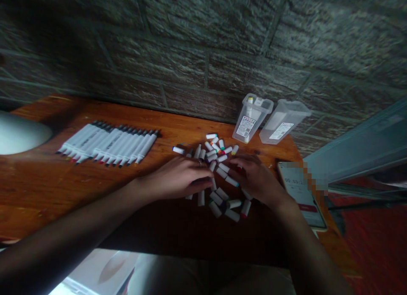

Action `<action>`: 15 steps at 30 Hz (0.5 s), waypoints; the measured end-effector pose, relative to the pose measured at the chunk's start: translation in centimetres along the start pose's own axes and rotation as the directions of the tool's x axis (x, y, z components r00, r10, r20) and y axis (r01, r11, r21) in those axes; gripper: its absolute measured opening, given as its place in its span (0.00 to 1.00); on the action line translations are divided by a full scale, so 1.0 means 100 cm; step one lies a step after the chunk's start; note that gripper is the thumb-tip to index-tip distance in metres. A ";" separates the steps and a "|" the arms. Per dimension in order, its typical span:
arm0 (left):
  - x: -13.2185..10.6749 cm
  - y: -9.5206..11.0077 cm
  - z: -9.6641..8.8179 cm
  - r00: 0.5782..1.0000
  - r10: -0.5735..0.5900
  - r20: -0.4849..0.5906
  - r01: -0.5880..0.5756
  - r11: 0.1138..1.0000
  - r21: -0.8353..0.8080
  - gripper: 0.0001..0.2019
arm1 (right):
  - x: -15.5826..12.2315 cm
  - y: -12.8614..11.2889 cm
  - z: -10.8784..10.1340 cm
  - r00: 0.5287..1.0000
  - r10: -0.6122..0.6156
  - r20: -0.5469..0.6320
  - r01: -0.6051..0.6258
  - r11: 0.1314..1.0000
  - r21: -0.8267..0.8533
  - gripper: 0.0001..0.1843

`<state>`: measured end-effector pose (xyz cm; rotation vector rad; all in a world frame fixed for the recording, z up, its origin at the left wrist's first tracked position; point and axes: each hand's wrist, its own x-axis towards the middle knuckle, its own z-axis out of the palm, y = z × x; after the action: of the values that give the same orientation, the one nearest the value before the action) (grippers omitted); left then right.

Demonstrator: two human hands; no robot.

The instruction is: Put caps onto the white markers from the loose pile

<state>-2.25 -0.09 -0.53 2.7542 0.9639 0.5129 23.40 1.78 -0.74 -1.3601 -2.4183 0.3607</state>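
Observation:
Many short white marker caps with coloured ends lie in a loose pile between my hands, among them a blue-ended cap [178,150] and a red-ended cap [246,209]. Palm down over the pile's left side is my left hand [181,176], its fingers bent and closed at a white cap [213,184]; the grip is partly hidden. My right hand [254,176] curls in from the right, with a bit of red [239,169] showing between its fingers, seemingly a cap's end. To the left, white markers [111,144] with dark upper ends lie side by side in a row.
Two clear plastic cases [252,117] stand at the back right by the stone wall [190,70]; the left one contains a few pieces. A phone [302,197] showing a timer lies at the wooden table's [168,218] right edge. A white rounded object [22,134] is at far left.

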 end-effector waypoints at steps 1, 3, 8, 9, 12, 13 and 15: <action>0.000 0.000 0.000 1.000 0.001 -0.001 -0.001 1.000 -0.001 0.12 | 0.000 0.000 0.000 1.000 0.002 0.004 -0.002 1.000 -0.002 0.13; 0.000 0.000 0.000 1.000 0.001 -0.002 -0.001 1.000 -0.001 0.12 | -0.001 -0.002 -0.001 1.000 0.004 0.010 -0.004 1.000 -0.006 0.13; 0.000 0.002 0.000 1.000 -0.003 0.004 0.003 0.999 0.045 0.12 | -0.001 -0.003 -0.003 1.000 0.003 0.012 -0.003 1.000 -0.013 0.13; 0.000 0.002 0.000 1.000 -0.003 0.005 0.003 0.999 0.053 0.12 | -0.001 -0.003 -0.003 1.000 -0.001 0.012 0.001 1.000 -0.015 0.13; -0.001 0.003 0.001 1.000 -0.001 -0.001 0.001 0.998 0.068 0.13 | 0.000 -0.002 -0.002 1.000 -0.005 0.007 0.005 1.000 -0.020 0.13; -0.001 0.003 0.002 1.000 -0.001 -0.004 0.001 0.998 0.070 0.13 | 0.000 -0.002 -0.002 1.000 -0.004 0.008 0.004 1.000 -0.020 0.13; -0.001 0.003 0.002 1.000 -0.001 -0.001 0.001 0.997 0.071 0.13 | 0.000 -0.001 -0.002 1.000 -0.002 0.016 0.002 1.000 -0.020 0.13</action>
<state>-2.07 -0.39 -0.65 2.8160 1.0023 0.4892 23.36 1.71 -0.55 -1.3687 -2.4428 0.3489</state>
